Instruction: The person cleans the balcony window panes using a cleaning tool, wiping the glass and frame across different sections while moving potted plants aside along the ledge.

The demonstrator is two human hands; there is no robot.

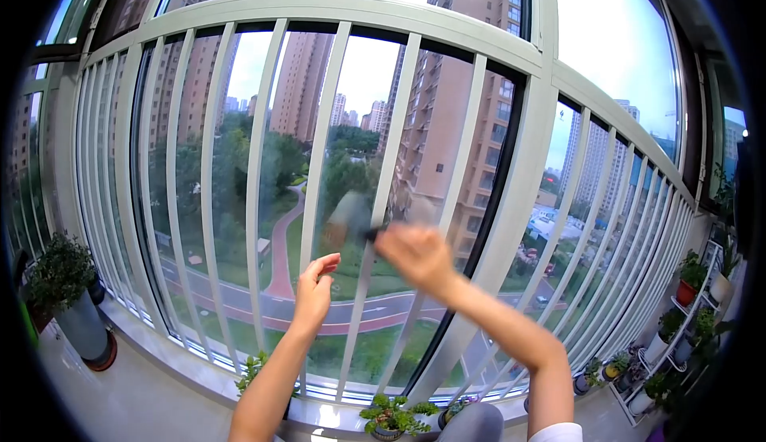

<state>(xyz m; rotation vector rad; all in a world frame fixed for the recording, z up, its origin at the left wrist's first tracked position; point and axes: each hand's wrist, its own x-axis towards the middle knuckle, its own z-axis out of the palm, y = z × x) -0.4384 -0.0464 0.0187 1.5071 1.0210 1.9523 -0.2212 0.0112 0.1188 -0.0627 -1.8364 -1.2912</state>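
My right hand point(416, 254) is closed and smeared by motion, in front of the white railing bars. A small dark object point(371, 234) sticks out from its left side; its kind is too blurred to tell. Lower and to the left, my left hand point(313, 289) is raised beside a railing bar point(319, 163), with its fingers loosely stretched and nothing seen in them. Whether it touches the bar I cannot tell. Behind the bars is the window glass point(359, 139), with pale blurred patches near my right hand that look like reflections.
A white top rail point(351, 7) and a thick post point(511, 187) frame the bars. Potted plants point(391, 414) stand low by the sill. A tall grey planter point(80, 326) is at left, and a plant rack point(674, 330) at right. My knee point(475, 424) shows below.
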